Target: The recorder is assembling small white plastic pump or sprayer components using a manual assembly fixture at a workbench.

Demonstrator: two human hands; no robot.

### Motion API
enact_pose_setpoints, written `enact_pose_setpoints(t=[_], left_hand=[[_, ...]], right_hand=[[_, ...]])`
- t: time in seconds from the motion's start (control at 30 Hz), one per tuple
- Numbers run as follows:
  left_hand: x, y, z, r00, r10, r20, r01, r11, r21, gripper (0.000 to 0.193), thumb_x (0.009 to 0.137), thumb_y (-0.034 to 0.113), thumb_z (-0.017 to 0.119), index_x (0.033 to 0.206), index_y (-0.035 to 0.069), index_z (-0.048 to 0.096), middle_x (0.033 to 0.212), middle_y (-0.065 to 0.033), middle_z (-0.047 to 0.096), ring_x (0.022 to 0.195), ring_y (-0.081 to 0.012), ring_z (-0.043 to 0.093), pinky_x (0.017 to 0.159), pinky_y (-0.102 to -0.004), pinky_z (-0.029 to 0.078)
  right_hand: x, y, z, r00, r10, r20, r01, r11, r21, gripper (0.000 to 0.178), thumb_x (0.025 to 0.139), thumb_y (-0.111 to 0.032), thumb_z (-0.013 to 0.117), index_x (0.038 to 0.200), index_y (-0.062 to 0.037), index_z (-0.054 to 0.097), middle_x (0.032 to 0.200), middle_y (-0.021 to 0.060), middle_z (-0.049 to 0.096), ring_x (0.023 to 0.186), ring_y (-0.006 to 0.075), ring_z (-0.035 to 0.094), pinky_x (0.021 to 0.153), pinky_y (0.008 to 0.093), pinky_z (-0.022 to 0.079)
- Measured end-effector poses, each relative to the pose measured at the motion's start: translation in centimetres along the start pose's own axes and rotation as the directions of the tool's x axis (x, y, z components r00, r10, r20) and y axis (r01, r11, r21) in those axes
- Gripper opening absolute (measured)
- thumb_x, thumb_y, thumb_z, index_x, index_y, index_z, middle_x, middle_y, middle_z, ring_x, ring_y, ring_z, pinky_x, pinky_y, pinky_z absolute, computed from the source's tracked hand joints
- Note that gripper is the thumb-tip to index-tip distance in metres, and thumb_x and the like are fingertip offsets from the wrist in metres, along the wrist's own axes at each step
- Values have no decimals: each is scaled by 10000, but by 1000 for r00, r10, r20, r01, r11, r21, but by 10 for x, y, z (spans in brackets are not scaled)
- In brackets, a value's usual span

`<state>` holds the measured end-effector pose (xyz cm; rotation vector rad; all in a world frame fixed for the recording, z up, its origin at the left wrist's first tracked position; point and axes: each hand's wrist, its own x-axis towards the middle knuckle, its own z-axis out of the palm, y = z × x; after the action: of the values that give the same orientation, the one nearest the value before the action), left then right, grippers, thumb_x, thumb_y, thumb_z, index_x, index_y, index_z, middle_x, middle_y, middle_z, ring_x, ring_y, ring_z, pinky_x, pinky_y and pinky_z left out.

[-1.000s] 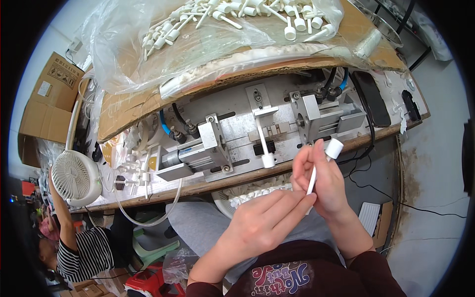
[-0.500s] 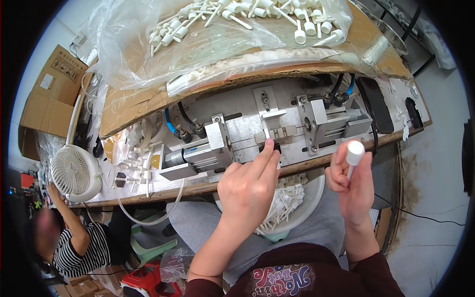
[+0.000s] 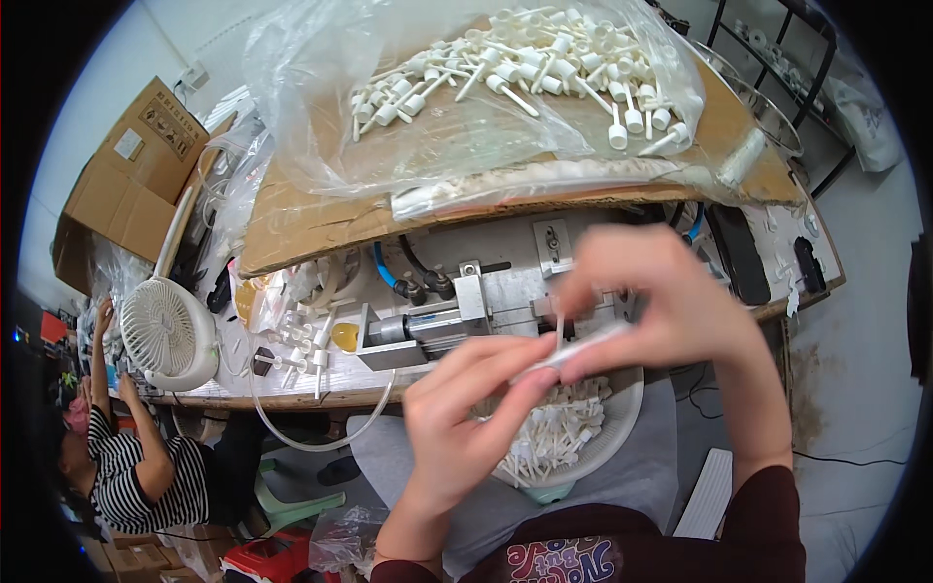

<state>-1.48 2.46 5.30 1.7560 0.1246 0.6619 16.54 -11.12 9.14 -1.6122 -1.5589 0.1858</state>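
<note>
My left hand (image 3: 476, 408) and my right hand (image 3: 656, 301) meet above the front edge of the bench. A long white plastic scoop (image 3: 593, 350), smeared by motion, runs from my left fingertips to my right thumb. My left thumb and fingers pinch one end of it. The right hand curls over it, also closed, and a thin white stick shows under its fingertips; whether that is a second scoop I cannot tell. Behind the hands lies a metal clamping fixture (image 3: 473, 306) with a pneumatic cylinder, partly covered by my right hand. Below them, on my lap, a white basket (image 3: 627, 413) holds several white scoops.
A clear plastic bag (image 3: 321, 126) with many white scoops lies on a cardboard sheet (image 3: 292, 219) over the bench. At left stand a white fan (image 3: 167, 335) and a cardboard box (image 3: 131, 175); at right lies a black phone (image 3: 739, 257). A co-worker (image 3: 146, 466) sits at far left.
My right hand has swung left from the right side to meet my left hand, bringing a white scoop. The left hand has come back from the fixture. The view has shifted.
</note>
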Motion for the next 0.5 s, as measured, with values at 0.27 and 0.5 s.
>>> enact_pose_setpoints(t=[0.27, 0.5], left_hand=[[-19, -7, -31, 924, 208, -320, -131, 960, 246, 165, 757, -44, 764, 895, 8, 691, 1019, -148, 641, 885, -194, 624, 688, -255, 508], [-39, -23, -45, 964, 222, -148, -175, 945, 277, 195, 706, 20, 825, 855, 25, 699, 1068, -155, 639, 954, -223, 613, 809, -299, 488]], right_hand=[[229, 90, 19, 984, 82, 160, 131, 281, -951, 626, 771, -27, 694, 1365, -134, 529, 1396, 55, 561, 1260, 238, 527, 1002, 360, 466], [304, 123, 57, 923, 190, 336, 246, 381, -891, 786, 749, -61, 757, 1461, -190, 450, 1363, 65, 575, 1248, 258, 555, 959, 395, 519]])
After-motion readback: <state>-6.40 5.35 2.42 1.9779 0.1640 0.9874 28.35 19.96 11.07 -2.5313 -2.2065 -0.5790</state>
